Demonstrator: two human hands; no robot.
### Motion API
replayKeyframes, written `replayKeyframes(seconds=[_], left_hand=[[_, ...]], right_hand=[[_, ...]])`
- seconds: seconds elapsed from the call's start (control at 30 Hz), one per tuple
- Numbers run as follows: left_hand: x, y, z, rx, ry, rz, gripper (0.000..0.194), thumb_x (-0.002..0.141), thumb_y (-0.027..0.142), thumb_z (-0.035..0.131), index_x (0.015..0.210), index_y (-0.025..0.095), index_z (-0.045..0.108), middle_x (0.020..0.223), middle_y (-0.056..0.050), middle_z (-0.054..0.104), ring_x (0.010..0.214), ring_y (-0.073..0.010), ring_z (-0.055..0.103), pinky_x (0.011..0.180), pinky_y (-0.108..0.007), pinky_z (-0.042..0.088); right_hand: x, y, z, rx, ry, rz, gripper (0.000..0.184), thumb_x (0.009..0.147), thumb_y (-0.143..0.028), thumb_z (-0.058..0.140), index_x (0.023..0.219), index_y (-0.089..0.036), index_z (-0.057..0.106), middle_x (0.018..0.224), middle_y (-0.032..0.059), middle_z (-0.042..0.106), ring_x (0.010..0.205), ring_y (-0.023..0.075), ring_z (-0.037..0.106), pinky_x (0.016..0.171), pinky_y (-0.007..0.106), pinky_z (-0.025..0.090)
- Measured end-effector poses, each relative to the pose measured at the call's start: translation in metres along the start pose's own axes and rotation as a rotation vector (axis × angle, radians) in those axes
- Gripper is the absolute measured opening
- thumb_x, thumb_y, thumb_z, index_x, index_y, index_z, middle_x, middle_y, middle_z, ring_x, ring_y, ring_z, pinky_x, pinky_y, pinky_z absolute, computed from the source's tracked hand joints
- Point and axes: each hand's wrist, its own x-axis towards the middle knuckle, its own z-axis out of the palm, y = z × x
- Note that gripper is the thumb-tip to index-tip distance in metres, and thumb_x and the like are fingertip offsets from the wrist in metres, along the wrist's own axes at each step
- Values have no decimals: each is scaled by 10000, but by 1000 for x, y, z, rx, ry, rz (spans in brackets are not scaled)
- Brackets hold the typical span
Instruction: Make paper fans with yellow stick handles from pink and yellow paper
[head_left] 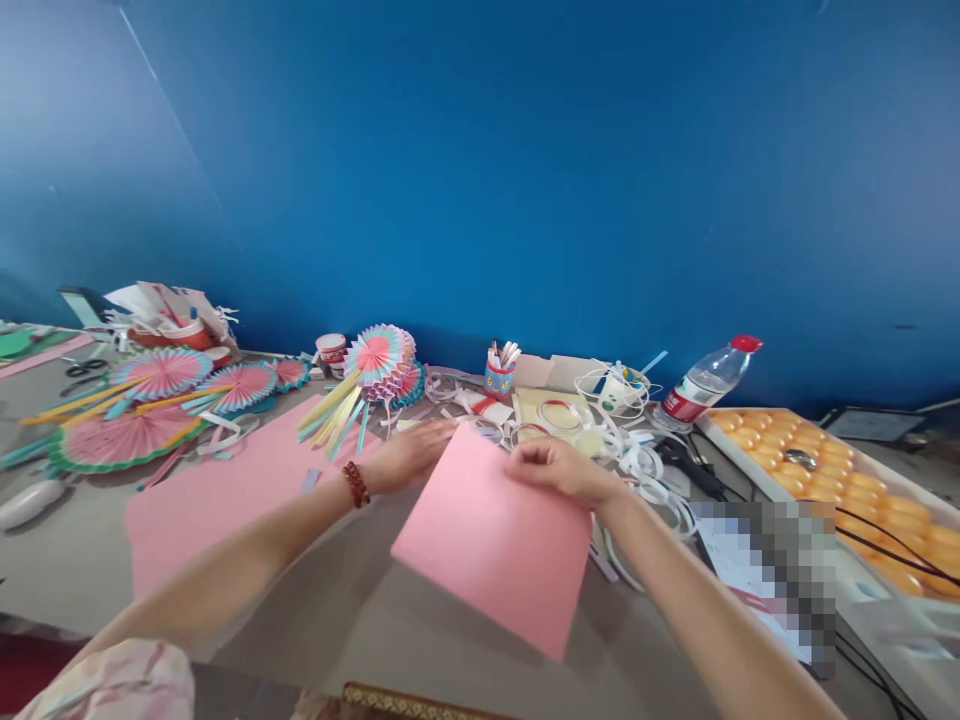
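Note:
My right hand (pixel 559 472) pinches the upper edge of a square sheet of pink paper (pixel 495 545), which is tilted above the grey table. Beside the sheet's upper left corner, my left hand (pixel 411 455) reaches forward with its fingers stretched out. Its fingertips are close to paper scraps, and whether they touch anything is unclear. A larger piece of pink paper (pixel 202 510) lies flat under and left of my left forearm. Beyond that hand stands a pleated paper rosette (pixel 381 355) with yellow and blue strips.
Several paper fans (pixel 169 372) and black scissors (pixel 84 367) lie at left. A pen cup (pixel 499 375) stands by the blue wall. White strip coils (pixel 652 470), a tilted plastic bottle (pixel 709 385), cables and a yellow bubbled cushion (pixel 832 480) occupy the right.

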Motion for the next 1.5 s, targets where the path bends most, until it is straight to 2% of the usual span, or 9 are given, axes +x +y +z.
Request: replayKeyframes(seconds=[0.07,0.17,0.33,0.5,0.63,0.77,0.9,1.07,1.5], left_hand=[[-6,-6,-13,-104,-7,-59,416,952,456,512,1263,208,634,1395,-118,569,1307,-273,493,1053,-392,414],[-25,-7,-16,-209,-69,-160,486,1019,440,310,1346,175,553,1221,-138,667,1017,-224,664,763,-302,527],[-52,-8,-2,-141,-147,-244,319,864,369,578,1096,176,683,773,-19,688,635,-153,611,552,-218,441],[-65,-12,-4,60,-62,-314,227,799,183,532,961,198,691,758,-11,650,684,-178,589,629,-255,421],[-74,-4,-11,222,-13,-321,266,820,163,523,1042,181,667,910,-83,675,879,-263,616,794,-359,460],[-74,14,-4,446,-2,-104,289,925,248,517,1187,185,622,1246,-129,622,1204,-309,531,1029,-456,410],[-63,24,27,471,-139,112,437,989,395,491,1376,194,511,1469,-110,492,1365,-279,424,1137,-444,346],[-52,22,62,533,-234,115,698,958,591,475,1475,130,391,1545,-160,388,1441,-312,325,1188,-482,272],[-58,17,70,550,-164,157,596,954,416,573,1458,141,416,1479,-124,496,1366,-266,453,1167,-457,337]], right_hand=[[6,13,15,-58,-102,28,479,761,-649,673,755,-171,654,666,-37,579,589,97,494,554,214,370],[23,28,32,-155,-173,38,462,741,-630,690,692,-173,651,593,-57,518,554,88,429,515,210,313],[58,33,46,-337,-172,6,357,785,-549,665,723,-198,683,601,-55,563,569,102,464,531,217,315],[58,14,39,-492,59,-68,251,811,-471,672,798,-223,707,773,-2,699,733,166,603,648,249,375],[11,7,7,-558,348,-53,291,950,-455,482,913,-256,691,918,24,725,837,201,638,718,285,401],[-45,26,-11,-737,574,73,252,928,-429,509,881,-264,693,885,34,733,767,225,648,643,302,406],[-68,57,11,-881,514,191,173,924,-349,522,943,-259,669,852,16,725,780,209,672,641,280,439],[-63,78,41,-1148,572,208,219,874,-156,515,1056,-187,632,1008,93,692,936,255,658,686,296,448],[-55,79,46,-840,557,-45,295,812,-114,452,1035,-222,611,1011,51,653,871,192,656,739,290,501]])
